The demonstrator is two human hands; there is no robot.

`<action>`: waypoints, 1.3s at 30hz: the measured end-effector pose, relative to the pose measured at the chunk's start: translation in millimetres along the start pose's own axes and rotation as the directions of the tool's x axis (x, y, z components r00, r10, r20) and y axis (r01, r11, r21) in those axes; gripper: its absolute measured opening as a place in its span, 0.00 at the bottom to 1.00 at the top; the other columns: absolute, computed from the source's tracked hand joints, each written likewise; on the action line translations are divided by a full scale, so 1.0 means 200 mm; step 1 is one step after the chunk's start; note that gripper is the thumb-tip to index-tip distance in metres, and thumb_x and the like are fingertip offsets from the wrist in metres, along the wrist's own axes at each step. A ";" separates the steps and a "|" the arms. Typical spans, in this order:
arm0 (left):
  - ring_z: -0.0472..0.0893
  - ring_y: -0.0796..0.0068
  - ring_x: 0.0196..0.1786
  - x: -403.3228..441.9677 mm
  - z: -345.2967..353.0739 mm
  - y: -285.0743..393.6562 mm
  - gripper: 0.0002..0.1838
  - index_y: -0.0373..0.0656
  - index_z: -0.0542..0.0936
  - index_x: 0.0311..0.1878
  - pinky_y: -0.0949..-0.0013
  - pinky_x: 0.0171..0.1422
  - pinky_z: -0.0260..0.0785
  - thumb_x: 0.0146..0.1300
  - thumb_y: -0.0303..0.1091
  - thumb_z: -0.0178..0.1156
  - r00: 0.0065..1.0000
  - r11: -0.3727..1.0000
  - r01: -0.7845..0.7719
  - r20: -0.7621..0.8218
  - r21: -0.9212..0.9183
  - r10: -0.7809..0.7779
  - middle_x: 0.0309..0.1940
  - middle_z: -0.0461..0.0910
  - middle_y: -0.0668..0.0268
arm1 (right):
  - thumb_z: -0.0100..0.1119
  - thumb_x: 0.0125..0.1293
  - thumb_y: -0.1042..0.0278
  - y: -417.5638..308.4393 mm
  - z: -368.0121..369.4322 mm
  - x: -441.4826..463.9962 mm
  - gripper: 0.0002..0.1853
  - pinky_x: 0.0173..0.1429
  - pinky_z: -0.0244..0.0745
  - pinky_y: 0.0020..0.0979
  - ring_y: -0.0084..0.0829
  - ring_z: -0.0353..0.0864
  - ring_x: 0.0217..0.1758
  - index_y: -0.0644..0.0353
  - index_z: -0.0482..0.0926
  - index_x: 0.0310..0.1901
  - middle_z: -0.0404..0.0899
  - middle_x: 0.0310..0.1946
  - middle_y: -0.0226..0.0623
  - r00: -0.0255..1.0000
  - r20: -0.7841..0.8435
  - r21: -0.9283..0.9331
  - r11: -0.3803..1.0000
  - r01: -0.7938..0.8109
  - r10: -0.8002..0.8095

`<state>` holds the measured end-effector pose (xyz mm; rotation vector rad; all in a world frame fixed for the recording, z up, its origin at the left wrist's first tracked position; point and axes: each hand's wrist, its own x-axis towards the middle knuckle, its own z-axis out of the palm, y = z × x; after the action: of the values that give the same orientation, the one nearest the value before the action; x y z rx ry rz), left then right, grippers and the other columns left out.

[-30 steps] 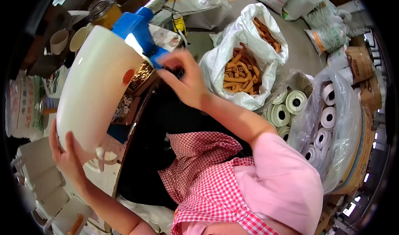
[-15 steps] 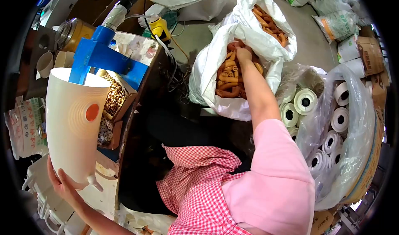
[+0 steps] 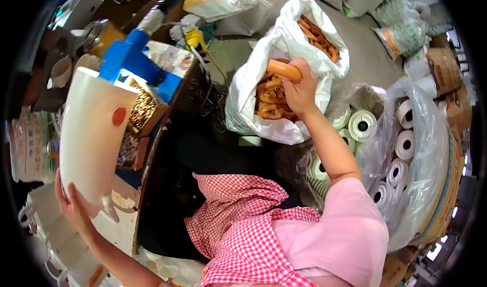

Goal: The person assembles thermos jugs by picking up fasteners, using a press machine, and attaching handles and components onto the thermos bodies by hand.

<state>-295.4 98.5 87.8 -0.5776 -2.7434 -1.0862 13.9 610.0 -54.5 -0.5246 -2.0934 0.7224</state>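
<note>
A tall white plastic vessel (image 3: 94, 140) with a ringed pattern, an orange-red round spot and a small spout-like stub leans at the left. My left hand (image 3: 76, 208) is wrapped around its lower end. The vessel's open upper end sits against a blue machine arm (image 3: 127, 59). Over an open white sack (image 3: 241, 102), my right hand (image 3: 303, 88) grips a curved orange plastic handle (image 3: 283, 70). Similar orange-brown handles (image 3: 273, 102) fill the sack below it.
Another white sack (image 3: 337, 46) of orange pieces stands behind. White ringed parts (image 3: 362, 124) lie in clear plastic bags at the right. Small brass-coloured pieces (image 3: 144, 107) fill a box on the bench beside the machine. Cables (image 3: 208, 92) hang near the bench edge.
My right hand has come up out of the sack with an orange handle in it. My left hand still holds the vessel, which appears more tilted. The whole view has shifted slightly.
</note>
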 end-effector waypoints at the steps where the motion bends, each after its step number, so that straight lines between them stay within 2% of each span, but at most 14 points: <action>1: 0.74 0.68 0.68 0.00 0.01 0.00 0.26 0.40 0.73 0.71 0.66 0.72 0.64 0.75 0.41 0.59 1.000 0.997 -0.022 -0.007 -0.068 0.022 0.69 0.75 0.59 | 0.63 0.58 0.78 -0.06 0.01 0.03 0.13 0.42 0.74 0.40 0.49 0.78 0.37 0.58 0.73 0.44 0.75 0.35 0.43 1.000 0.003 0.045 0.999 0.002 -0.002; 3: 0.73 0.65 0.69 0.03 0.00 -0.11 0.25 0.38 0.74 0.70 0.63 0.74 0.62 0.74 0.38 0.61 0.996 0.990 -0.085 0.018 -0.108 0.088 0.68 0.75 0.59 | 0.62 0.59 0.78 -0.20 0.04 0.08 0.13 0.43 0.75 0.39 0.47 0.79 0.37 0.58 0.74 0.46 0.77 0.35 0.43 0.999 0.051 0.029 0.999 0.016 -0.017; 4: 0.72 0.63 0.71 0.02 0.01 -0.09 0.25 0.41 0.75 0.70 0.60 0.76 0.61 0.73 0.40 0.60 0.990 0.990 -0.137 -0.022 0.016 0.137 0.69 0.74 0.57 | 0.61 0.60 0.78 -0.29 0.08 0.11 0.13 0.43 0.75 0.39 0.46 0.80 0.37 0.58 0.75 0.47 0.78 0.36 0.44 0.994 0.106 0.034 0.999 0.006 -0.009; 5: 0.70 0.60 0.72 -0.01 0.01 -0.05 0.25 0.40 0.76 0.68 0.59 0.78 0.59 0.71 0.40 0.61 0.976 0.957 -0.207 -0.027 0.203 0.216 0.68 0.74 0.57 | 0.62 0.64 0.76 -0.45 0.11 0.18 0.12 0.41 0.76 0.36 0.37 0.80 0.35 0.58 0.75 0.49 0.79 0.37 0.40 0.976 0.217 0.084 0.995 -0.046 0.027; 6: 0.71 0.60 0.71 -0.03 0.03 0.00 0.26 0.40 0.76 0.67 0.59 0.77 0.59 0.69 0.40 0.62 0.974 0.964 -0.219 -0.031 0.151 0.226 0.66 0.75 0.57 | 0.64 0.67 0.74 -0.59 0.17 0.24 0.12 0.38 0.75 0.30 0.25 0.77 0.33 0.57 0.76 0.50 0.79 0.36 0.32 0.950 0.312 0.207 0.974 -0.093 0.025; 7: 0.73 0.59 0.69 -0.04 0.04 0.04 0.26 0.40 0.77 0.66 0.59 0.76 0.60 0.67 0.39 0.63 0.975 0.971 -0.209 -0.048 0.116 0.215 0.64 0.76 0.57 | 0.64 0.69 0.69 -0.72 0.21 0.29 0.12 0.34 0.72 0.23 0.16 0.73 0.30 0.58 0.77 0.53 0.78 0.33 0.25 0.867 0.489 0.330 0.900 -0.285 0.095; 9: 0.76 0.55 0.64 -0.05 0.05 0.09 0.29 0.41 0.80 0.62 0.58 0.71 0.66 0.60 0.45 0.68 0.974 0.976 -0.199 -0.093 0.093 0.207 0.60 0.78 0.54 | 0.61 0.72 0.65 -1.00 0.31 0.42 0.12 0.32 0.69 0.20 0.14 0.72 0.28 0.59 0.79 0.52 0.77 0.30 0.22 0.660 0.748 0.412 0.831 -0.373 -0.074; 12: 0.78 0.57 0.64 -0.06 0.05 0.12 0.33 0.44 0.82 0.60 0.56 0.69 0.69 0.56 0.55 0.71 0.980 0.987 -0.122 -0.148 0.103 0.136 0.60 0.80 0.58 | 0.58 0.74 0.60 -1.50 0.54 0.56 0.12 0.31 0.70 0.22 0.17 0.72 0.26 0.60 0.81 0.47 0.76 0.28 0.27 0.499 0.800 0.464 0.871 -0.164 -0.332; 13: 0.78 0.57 0.63 -0.06 0.05 0.15 0.33 0.45 0.82 0.59 0.56 0.69 0.70 0.54 0.56 0.71 0.982 0.992 -0.089 -0.159 0.094 0.103 0.59 0.81 0.60 | 0.57 0.74 0.58 -1.63 0.63 0.59 0.13 0.31 0.71 0.24 0.21 0.74 0.26 0.61 0.81 0.46 0.76 0.27 0.32 0.493 0.755 0.498 0.867 -0.001 -0.433; 16: 0.77 0.58 0.65 -0.07 0.05 0.14 0.32 0.45 0.81 0.60 0.57 0.70 0.68 0.54 0.51 0.73 0.971 0.990 -0.102 -0.206 0.093 0.120 0.60 0.80 0.60 | 0.59 0.70 0.57 -1.97 0.91 0.71 0.16 0.41 0.73 0.34 0.31 0.78 0.33 0.64 0.82 0.43 0.80 0.31 0.37 0.317 0.762 0.500 0.824 0.265 -0.564; 20: 0.78 0.60 0.62 -0.09 0.05 0.14 0.32 0.47 0.83 0.56 0.56 0.64 0.71 0.50 0.54 0.73 0.956 0.996 -0.067 -0.282 0.053 0.079 0.56 0.81 0.65 | 0.59 0.72 0.56 -2.11 1.20 0.72 0.16 0.36 0.73 0.30 0.24 0.77 0.31 0.63 0.83 0.42 0.81 0.29 0.32 0.197 0.824 0.465 0.833 0.300 -0.531; 23: 0.79 0.61 0.60 -0.09 0.09 0.11 0.30 0.48 0.84 0.53 0.55 0.62 0.71 0.49 0.55 0.73 0.950 0.999 -0.047 -0.310 -0.016 0.040 0.52 0.82 0.67 | 0.59 0.74 0.55 -2.15 1.24 0.69 0.16 0.27 0.67 0.24 0.17 0.72 0.24 0.62 0.83 0.39 0.77 0.23 0.27 0.126 0.939 0.276 0.921 0.274 -0.319; 26: 0.79 0.65 0.59 -0.09 0.12 0.08 0.28 0.50 0.85 0.50 0.56 0.59 0.71 0.48 0.54 0.73 0.932 1.000 -0.020 -0.361 -0.003 0.018 0.50 0.82 0.69 | 0.57 0.76 0.57 -2.11 1.28 0.67 0.15 0.21 0.58 0.20 0.13 0.62 0.16 0.61 0.79 0.35 0.68 0.17 0.23 0.127 0.949 0.288 0.957 0.028 -0.289; 39: 0.78 0.68 0.61 -0.11 0.09 0.09 0.31 0.48 0.84 0.56 0.56 0.65 0.68 0.51 0.56 0.72 0.963 0.999 0.023 -0.268 -0.032 -0.030 0.52 0.81 0.67 | 0.58 0.77 0.56 -2.15 1.27 0.69 0.15 0.21 0.58 0.17 0.10 0.61 0.19 0.60 0.77 0.39 0.67 0.19 0.19 0.150 0.960 0.218 0.969 0.117 -0.235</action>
<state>-267.2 116.4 79.5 -0.3664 -2.5117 -1.1204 -319.0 292.5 185.9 0.5067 -3.2371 1.2126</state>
